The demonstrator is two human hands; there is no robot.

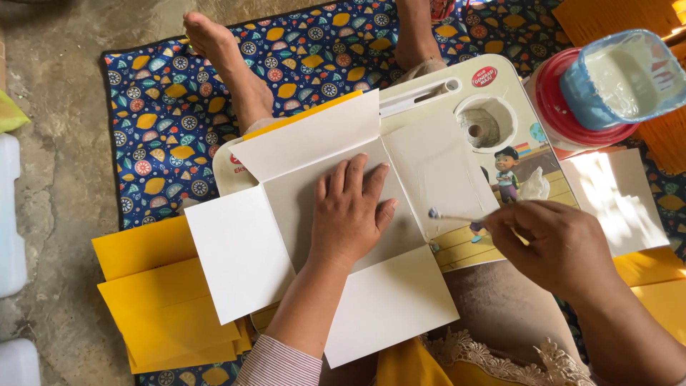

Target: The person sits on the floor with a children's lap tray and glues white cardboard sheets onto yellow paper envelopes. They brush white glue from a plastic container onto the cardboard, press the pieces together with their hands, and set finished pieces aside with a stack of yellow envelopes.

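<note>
Two hands at work: left hand (351, 214) spread flat, pressing unfolded white card (314, 221) beneath it; right hand (554, 246) pinching small brush (454, 216), tip just right of left fingers.

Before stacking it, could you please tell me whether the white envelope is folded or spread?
Spread: the white envelope lies flat, all four flaps open outward.

A blue mat (171, 107) with a lemon pattern lies on the grey concrete floor (57, 143) and fills the view from nine to one o'clock. A stack of yellow envelopes (161, 307) rests at seven o'clock, partly on the mat. More yellow sheets (661, 286) lie at four o'clock. White plastic containers (11, 214) stand at the nine o'clock edge.
</note>
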